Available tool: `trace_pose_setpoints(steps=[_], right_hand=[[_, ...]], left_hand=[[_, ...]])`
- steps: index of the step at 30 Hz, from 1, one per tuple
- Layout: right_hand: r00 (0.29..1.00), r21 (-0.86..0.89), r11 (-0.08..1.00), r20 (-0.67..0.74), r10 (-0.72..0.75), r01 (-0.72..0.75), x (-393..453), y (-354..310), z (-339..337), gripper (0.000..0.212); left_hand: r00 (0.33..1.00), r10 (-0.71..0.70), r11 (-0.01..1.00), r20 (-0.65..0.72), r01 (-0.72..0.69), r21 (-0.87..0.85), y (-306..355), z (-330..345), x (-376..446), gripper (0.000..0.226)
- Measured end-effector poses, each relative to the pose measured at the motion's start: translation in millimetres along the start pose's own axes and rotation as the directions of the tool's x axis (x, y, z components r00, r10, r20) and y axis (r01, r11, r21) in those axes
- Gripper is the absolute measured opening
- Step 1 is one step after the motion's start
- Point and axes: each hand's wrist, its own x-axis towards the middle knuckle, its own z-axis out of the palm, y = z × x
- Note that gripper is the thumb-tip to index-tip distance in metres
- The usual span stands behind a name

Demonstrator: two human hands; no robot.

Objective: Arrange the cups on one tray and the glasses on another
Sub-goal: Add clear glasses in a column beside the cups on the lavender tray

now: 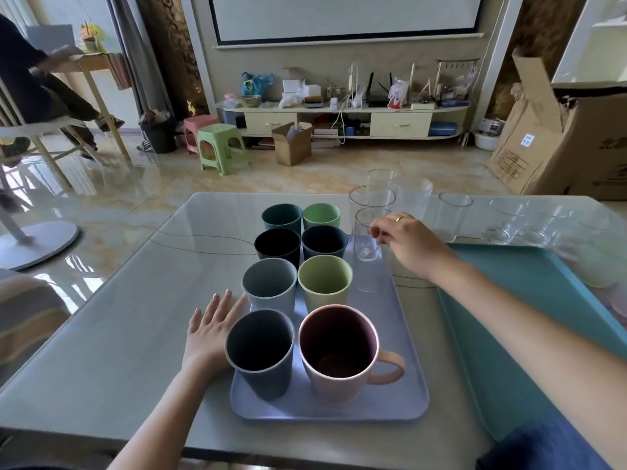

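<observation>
A lavender tray (403,398) in front of me carries several coloured cups in two columns, with a pink mug (339,354) nearest and a dark grey cup (259,351) beside it. A clear glass (367,237) stands on the tray's far right corner. My right hand (412,245) has its fingertips pinched on that glass's rim. My left hand (212,329) lies flat on the table, fingers spread, against the tray's left edge. A teal tray (529,320) sits bare to the right. Several more clear glasses (453,215) stand along the table's far edge.
The grey table (118,327) has bare surface to the left. A dark cord (203,237) crosses it behind the cups. Cardboard boxes (556,147) stand on the floor at the right. A person sits on a chair at far left (37,89).
</observation>
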Motion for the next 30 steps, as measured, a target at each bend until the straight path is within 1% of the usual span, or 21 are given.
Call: trace_pose_setpoints(steps=[2,4,6,7,8,10,11,12,13,14,15,17,18,19,20,21,22,24,25,27,30], right_hand=[[1.000,-0.002,1.000,0.013,0.002,-0.002,2.4,-2.0,-1.7,0.017],[0.997,-0.019,1.000,0.073,0.012,-0.011,3.7,-4.3,-5.5,0.014],[0.992,-0.037,0.999,0.123,0.033,-0.029,3.0,-3.7,-12.4,0.019],[0.993,-0.010,1.000,0.113,0.020,-0.019,1.5,-4.1,-17.1,0.024],[0.998,0.050,0.999,0.068,-0.011,0.007,0.7,-4.3,-21.4,0.030],[0.992,0.159,0.984,-0.113,-0.058,0.075,3.6,0.3,-29.6,0.038],[0.977,0.170,0.982,-0.207,-0.041,0.077,8.3,7.3,-32.8,0.038],[0.961,0.154,0.987,-0.276,-0.005,0.049,15.6,15.1,-35.9,0.037],[0.952,0.116,0.993,-0.305,0.034,0.001,25.8,23.4,-38.5,0.033],[0.954,0.059,0.997,-0.294,0.065,-0.050,38.1,30.6,-41.1,0.030],[0.964,-0.010,0.995,-0.249,0.092,-0.097,51.4,35.9,-43.4,0.032],[0.981,-0.188,0.965,-0.097,0.166,-0.182,79.6,44.9,-46.0,0.057],[0.980,-0.301,0.934,-0.017,0.198,-0.194,93.3,48.3,-46.9,0.067],[0.976,-0.404,0.898,0.050,0.213,-0.175,105.8,51.5,-47.2,0.071],[0.971,-0.481,0.866,0.102,0.215,-0.141,116.4,53.9,-45.8,0.068],[0.965,-0.533,0.839,0.147,0.218,-0.108,125.2,55.2,-42.8,0.058],[0.957,-0.563,0.822,0.183,0.225,-0.086,132.2,56.5,-38.9,0.048],[0.946,-0.581,0.811,0.217,0.242,-0.075,140.2,58.0,-31.6,0.034],[0.948,-0.576,0.814,0.214,0.237,-0.073,142.9,59.5,-28.5,0.028],[0.958,-0.538,0.837,0.171,0.229,-0.104,145.6,64.6,-22.5,0.016],[0.951,-0.410,0.890,0.137,0.277,-0.200,144.4,72.0,-15.0,0.014]], left_hand=[[1.000,-0.001,1.000,-0.002,0.001,-0.003,-0.2,0.5,0.8,0.110],[1.000,0.002,1.000,0.001,-0.002,-0.003,-0.3,-0.1,0.5,0.111],[1.000,0.006,1.000,0.006,-0.006,0.008,0.8,-0.8,0.0,0.112],[1.000,0.007,1.000,0.005,-0.008,0.009,1.2,-1.0,-0.6,0.112],[1.000,0.008,1.000,0.003,-0.008,0.007,1.1,-1.4,-0.9,0.112],[1.000,0.009,1.000,0.004,-0.009,-0.002,0.6,-1.9,-1.1,0.112],[1.000,0.010,1.000,0.006,-0.010,-0.003,0.6,-1.8,-1.0,0.112],[1.000,0.010,1.000,0.004,-0.010,0.000,0.7,-1.5,-0.6,0.112],[1.000,0.008,1.000,-0.001,-0.008,0.003,0.7,-0.8,-0.2,0.112],[1.000,0.005,1.000,-0.005,-0.005,0.003,0.8,-0.4,0.3,0.112],[1.000,0.002,1.000,-0.007,-0.002,0.002,1.0,-0.1,0.8,0.111],[1.000,-0.005,1.000,-0.009,0.005,0.000,1.0,0.4,1.9,0.110],[1.000,-0.008,1.000,-0.010,0.008,-0.002,0.9,0.9,2.5,0.109],[1.000,-0.010,1.000,-0.015,0.010,-0.006,0.9,1.3,3.2,0.109],[1.000,-0.010,1.000,-0.019,0.010,-0.012,0.6,1.8,4.0,0.108],[1.000,-0.009,1.000,-0.026,0.008,-0.015,0.5,2.2,4.8,0.108],[0.999,-0.009,1.000,-0.033,0.009,-0.020,0.6,2.9,5.7,0.110],[0.999,-0.022,0.999,-0.040,0.020,-0.044,1.1,4.3,6.6,0.123],[0.999,-0.029,0.998,-0.037,0.027,-0.053,1.3,4.6,6.9,0.129],[0.999,-0.036,0.998,-0.039,0.033,-0.060,2.1,4.0,7.2,0.133],[0.999,-0.029,0.998,-0.034,0.027,-0.061,2.2,3.4,6.1,0.131]])
